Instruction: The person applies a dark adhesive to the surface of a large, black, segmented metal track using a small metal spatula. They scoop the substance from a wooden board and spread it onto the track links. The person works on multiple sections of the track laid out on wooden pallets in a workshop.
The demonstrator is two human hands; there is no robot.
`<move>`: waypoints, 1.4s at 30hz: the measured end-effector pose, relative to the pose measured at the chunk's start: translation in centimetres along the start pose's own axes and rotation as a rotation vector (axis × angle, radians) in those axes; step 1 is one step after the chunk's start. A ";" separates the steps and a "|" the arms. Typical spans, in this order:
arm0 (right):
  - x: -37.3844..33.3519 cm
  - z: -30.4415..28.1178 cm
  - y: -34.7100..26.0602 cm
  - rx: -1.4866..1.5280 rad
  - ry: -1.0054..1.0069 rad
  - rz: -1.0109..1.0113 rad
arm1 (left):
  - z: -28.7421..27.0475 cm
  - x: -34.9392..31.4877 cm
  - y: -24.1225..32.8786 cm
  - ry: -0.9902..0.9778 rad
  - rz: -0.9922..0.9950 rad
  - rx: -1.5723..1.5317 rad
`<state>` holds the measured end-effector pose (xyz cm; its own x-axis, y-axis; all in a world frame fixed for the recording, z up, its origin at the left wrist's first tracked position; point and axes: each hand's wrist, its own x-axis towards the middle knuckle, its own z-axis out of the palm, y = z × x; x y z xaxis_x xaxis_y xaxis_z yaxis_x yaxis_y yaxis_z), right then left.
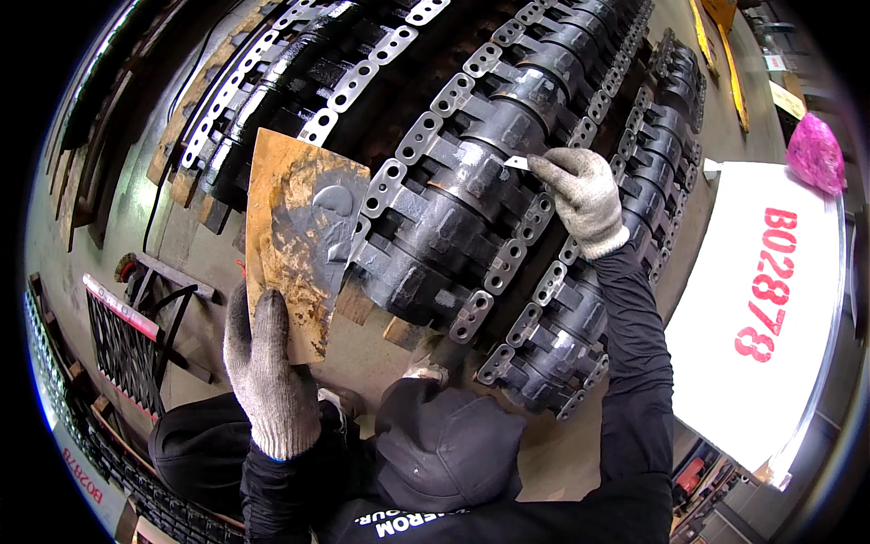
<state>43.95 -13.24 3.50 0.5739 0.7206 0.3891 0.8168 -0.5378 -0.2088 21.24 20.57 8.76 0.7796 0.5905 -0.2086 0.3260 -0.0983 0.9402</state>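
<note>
My left hand (272, 381), in a pale knit glove, grips the lower edge of a brown board (281, 227). Smears and a thick dab of grey putty (333, 201) lie on the board's face. In my right hand (583, 195), gloved alike, is a small flat pale scraper (517, 163); its handle is hidden by the fingers. The scraper's tip is at the black track chain (471, 177), over a rounded section with grey patches; whether it touches cannot be told. Pale metal links with round holes line both sides of this chain.
Further black track chains stand at the right (648, 181) and the upper left (290, 82), on wooden blocks (403, 333). A white panel (748, 299) with red markings lies at the right, a pink bag (816, 154) by its corner. A dark metal rack (127, 335) stands at the left.
</note>
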 end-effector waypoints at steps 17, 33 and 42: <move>-0.1 0.9 0.9 -0.002 -0.085 -0.032 | 0.8 0.1 0.7 0.041 -0.244 -0.317; -1.3 0.2 0.7 0.034 -0.023 -0.044 | 1.2 0.0 1.5 0.046 -0.247 -0.343; 1.1 1.4 1.2 0.029 -0.025 -0.087 | 1.1 0.0 1.8 0.029 -0.309 -0.410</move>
<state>45.65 -12.52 2.37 0.5014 0.7751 0.3844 0.8650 -0.4596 -0.2015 22.46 19.50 10.16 0.6629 0.5651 -0.4911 0.2974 0.4032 0.8654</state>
